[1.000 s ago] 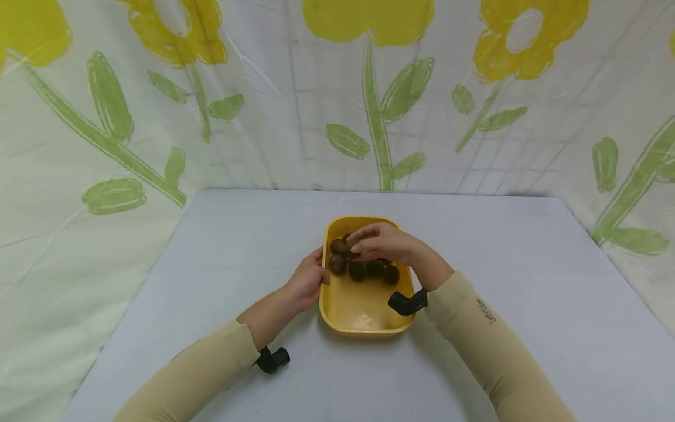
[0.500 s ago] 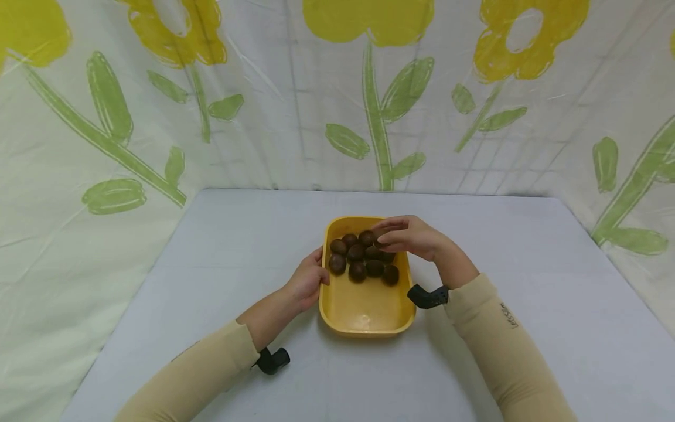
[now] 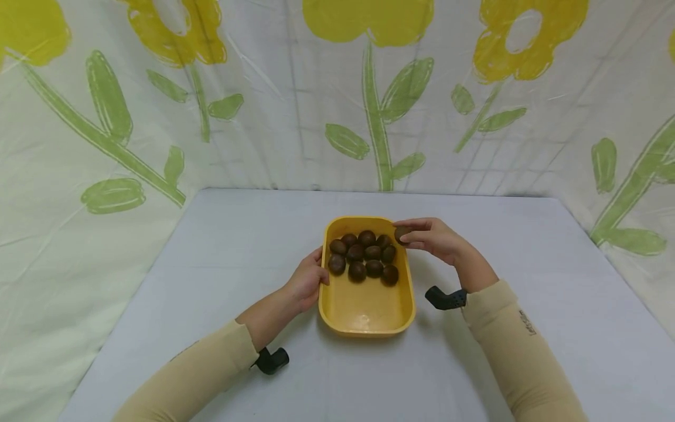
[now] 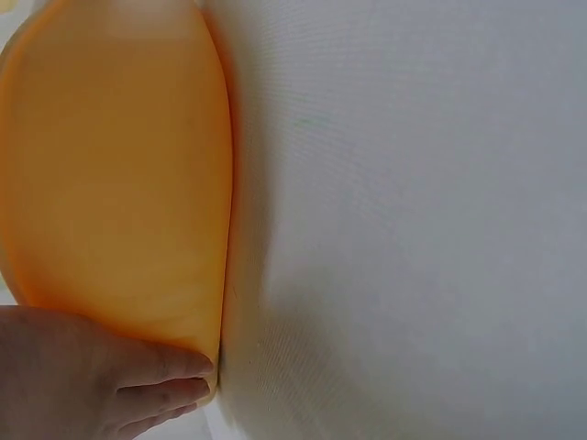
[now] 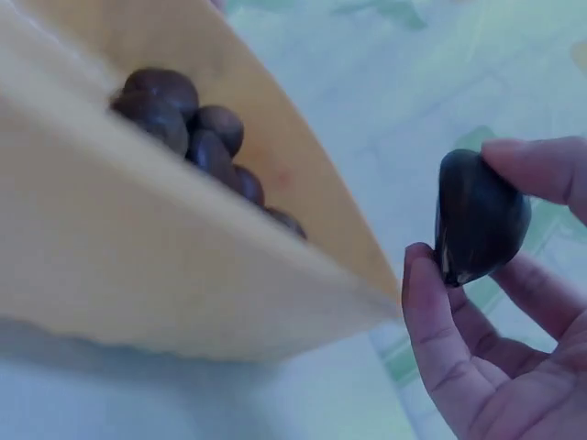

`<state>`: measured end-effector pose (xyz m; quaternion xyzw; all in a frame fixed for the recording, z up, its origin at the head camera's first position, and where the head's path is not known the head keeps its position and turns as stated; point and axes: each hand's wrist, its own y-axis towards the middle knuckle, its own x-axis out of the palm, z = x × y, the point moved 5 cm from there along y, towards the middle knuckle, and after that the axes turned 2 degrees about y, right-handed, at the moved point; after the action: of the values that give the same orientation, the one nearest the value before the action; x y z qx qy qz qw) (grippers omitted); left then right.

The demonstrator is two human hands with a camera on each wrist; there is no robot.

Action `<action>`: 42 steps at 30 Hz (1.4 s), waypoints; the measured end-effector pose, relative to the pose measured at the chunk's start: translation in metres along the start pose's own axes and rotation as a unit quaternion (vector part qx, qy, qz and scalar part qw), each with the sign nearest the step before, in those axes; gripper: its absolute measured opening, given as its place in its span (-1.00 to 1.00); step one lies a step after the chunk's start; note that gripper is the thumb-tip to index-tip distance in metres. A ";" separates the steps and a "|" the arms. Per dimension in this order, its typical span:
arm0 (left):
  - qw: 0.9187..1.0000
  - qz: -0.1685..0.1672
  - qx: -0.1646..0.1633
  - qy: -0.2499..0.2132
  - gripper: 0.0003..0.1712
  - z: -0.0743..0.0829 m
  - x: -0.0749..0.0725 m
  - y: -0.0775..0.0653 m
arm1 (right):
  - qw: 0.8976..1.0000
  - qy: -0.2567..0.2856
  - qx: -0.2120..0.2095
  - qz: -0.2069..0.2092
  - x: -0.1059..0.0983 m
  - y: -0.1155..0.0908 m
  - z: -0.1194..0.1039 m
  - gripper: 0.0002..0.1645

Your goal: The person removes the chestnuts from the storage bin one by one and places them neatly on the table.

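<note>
A yellow plastic tray [image 3: 365, 308] holds several dark brown chestnuts [image 3: 356, 271] grouped in its far half. My left hand [image 3: 306, 284] grips the tray's left side, its thumb over the rim; in the left wrist view its fingers [image 4: 156, 376] lie along the outer wall. Over the tray's far right rim, my right hand [image 3: 437, 240] pinches one chestnut [image 5: 481, 220] between thumb and fingertips. The right wrist view shows this chestnut beside the tray wall [image 5: 183, 266], apart from the others. Its surface is smooth, with a flat side.
The tray rests on a white table [image 3: 253, 234]. Behind the table hangs a white curtain [image 3: 274, 117] printed with yellow flowers and green leaves. A small black camera [image 3: 273, 360] is strapped under the left wrist, another black camera [image 3: 445, 298] at the right.
My right hand has moved right, from above the chestnuts to the tray's right rim, with a chestnut now visible in its fingers. The left hand and tray have stayed put.
</note>
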<state>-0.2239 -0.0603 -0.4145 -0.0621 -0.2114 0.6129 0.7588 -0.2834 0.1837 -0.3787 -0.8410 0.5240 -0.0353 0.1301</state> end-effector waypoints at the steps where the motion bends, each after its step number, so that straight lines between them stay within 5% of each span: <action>1: 1.000 -0.001 0.001 0.000 0.02 0.000 0.000 0.000 | 1.000 -0.001 -0.001 0.005 -0.002 0.000 0.002 -0.30; 13: 1.000 -0.003 0.009 0.000 0.02 -0.001 0.001 0.000 | 0.998 -0.011 -0.008 0.066 -0.030 -0.009 0.020 -0.30; 24: 1.000 0.000 0.014 0.001 0.02 -0.001 0.000 0.000 | 0.982 -0.084 0.008 0.167 -0.051 -0.013 0.040 -0.27; 42: 1.000 0.001 0.010 0.015 0.00 -0.001 -0.001 0.000 | 0.973 -0.092 0.022 0.211 -0.049 -0.008 0.069 -0.29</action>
<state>-0.2236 -0.0609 -0.4160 -0.0637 -0.1940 0.6147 0.7619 -0.2844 0.2432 -0.4393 -0.7081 0.6744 0.0587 0.2009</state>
